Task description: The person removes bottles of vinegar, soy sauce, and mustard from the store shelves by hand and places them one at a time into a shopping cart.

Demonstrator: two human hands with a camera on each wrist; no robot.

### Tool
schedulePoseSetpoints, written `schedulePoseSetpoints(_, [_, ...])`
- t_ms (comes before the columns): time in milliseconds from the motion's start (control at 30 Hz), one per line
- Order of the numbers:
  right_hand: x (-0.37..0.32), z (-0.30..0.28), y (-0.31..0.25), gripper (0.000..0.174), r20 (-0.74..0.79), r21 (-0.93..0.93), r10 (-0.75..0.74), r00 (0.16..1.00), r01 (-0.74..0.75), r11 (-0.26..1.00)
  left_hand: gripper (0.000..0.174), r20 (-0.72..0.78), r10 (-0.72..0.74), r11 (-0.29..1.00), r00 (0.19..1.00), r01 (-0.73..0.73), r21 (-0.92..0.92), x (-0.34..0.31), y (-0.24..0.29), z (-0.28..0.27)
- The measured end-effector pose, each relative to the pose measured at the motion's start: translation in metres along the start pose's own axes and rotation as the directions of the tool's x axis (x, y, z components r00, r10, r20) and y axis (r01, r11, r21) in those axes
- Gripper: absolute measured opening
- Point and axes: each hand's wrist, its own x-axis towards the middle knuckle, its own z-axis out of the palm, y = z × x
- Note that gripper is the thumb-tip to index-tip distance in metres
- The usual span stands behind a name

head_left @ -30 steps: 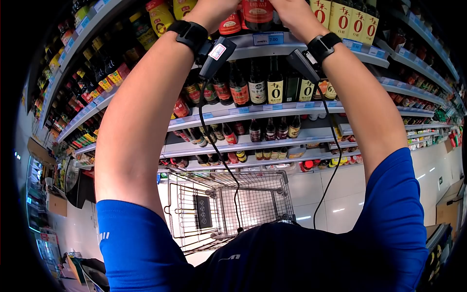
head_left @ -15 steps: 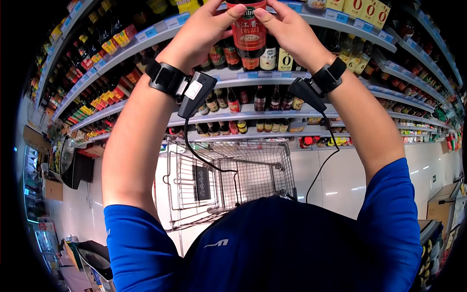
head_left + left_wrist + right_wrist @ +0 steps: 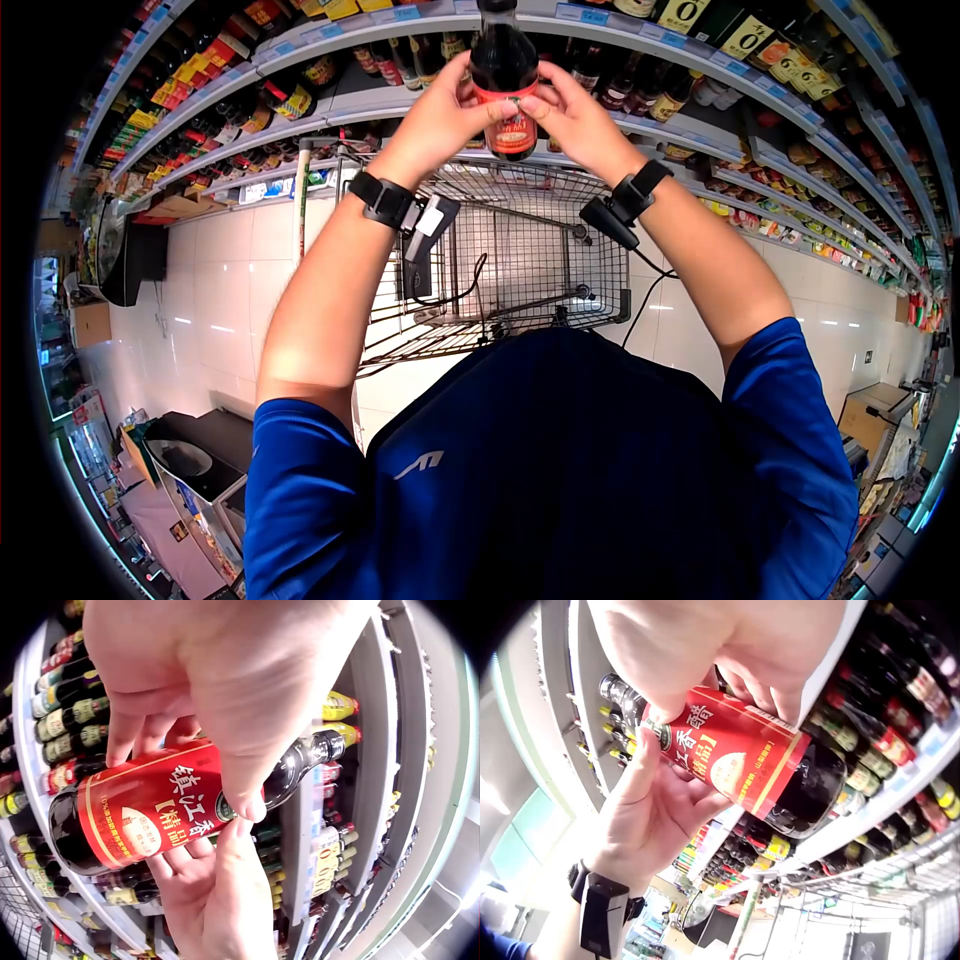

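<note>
A dark glass bottle with a red label (image 3: 512, 128) is held between both hands above the cart's far end. My left hand (image 3: 440, 122) grips its left side and my right hand (image 3: 578, 122) its right side, with the thumbs close together on the label. In the left wrist view the red label (image 3: 150, 806) faces the camera, the capped neck (image 3: 326, 747) pointing right. The right wrist view has the bottle's dark base (image 3: 808, 791) at lower right, with the left hand (image 3: 649, 814) below and the right hand (image 3: 727, 645) above.
A wire shopping cart (image 3: 520, 215) stands in front of the body, below the hands. Shelves (image 3: 375, 108) packed with bottles run across behind it and curve down both sides. Boxes (image 3: 865, 415) stand at the far right, and a dark counter (image 3: 200, 450) is at lower left.
Both hands have brought the bottle down and away from the upper shelf, over the cart's far end. The view has shifted, showing more floor and cart. Both hands keep their hold.
</note>
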Motion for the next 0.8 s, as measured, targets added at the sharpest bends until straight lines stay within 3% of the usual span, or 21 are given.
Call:
schedulePoseSetpoints(167, [-0.015,0.028,0.093,0.055,0.128,0.221,0.174,0.976,-0.199,0.955,0.059,-0.046,-0.229,0.949,0.972,0.212,-0.235,-0.049,-0.088,-0.011])
schedulePoseSetpoints(200, [-0.018,0.03,0.129,0.054,0.148,0.235,0.123,0.981,-0.156,0.959,0.06,-0.066,-0.265,0.935,0.962,0.239,-0.263,-0.058,-0.111,-0.014])
schedulePoseSetpoints(300, [-0.026,0.042,0.199,0.055,0.207,0.103,0.162,0.965,-0.186,0.977,0.055,-0.131,-0.383,0.905,0.914,0.344,-0.25,-0.087,-0.174,-0.021])
schedulePoseSetpoints(367, [-0.025,0.047,0.232,0.056,0.22,0.052,0.263,0.939,-0.281,0.958,0.054,-0.252,-0.401,0.902,0.881,0.427,0.06,-0.106,-0.221,-0.025])
schedulePoseSetpoints(433, [-0.033,0.051,0.283,0.059,0.203,-0.273,0.304,0.931,-0.244,0.93,0.068,-0.296,-0.452,0.884,0.842,0.468,-0.02,-0.12,-0.249,-0.024])
schedulePoseSetpoints(567, [-0.034,0.059,0.362,0.06,0.261,-0.202,0.352,0.899,-0.306,0.93,0.069,-0.403,-0.443,0.861,0.801,0.506,0.059,-0.145,-0.348,-0.027])
schedulePoseSetpoints(700, [-0.03,0.063,0.452,0.055,0.331,-0.312,0.389,0.86,-0.289,0.905,0.066,-0.47,-0.516,0.783,0.717,0.617,0.082,-0.159,-0.417,-0.033])
schedulePoseSetpoints(733, [-0.025,0.064,0.456,0.053,0.348,-0.4,0.489,0.8,-0.345,0.849,0.067,-0.471,-0.527,0.784,0.708,0.619,0.054,-0.162,-0.432,-0.035])
schedulePoseSetpoints(800, [-0.022,0.071,0.481,0.055,0.338,-0.378,0.46,0.821,-0.329,0.865,0.064,-0.512,-0.47,0.827,0.719,0.562,0.031,-0.166,-0.463,-0.04])
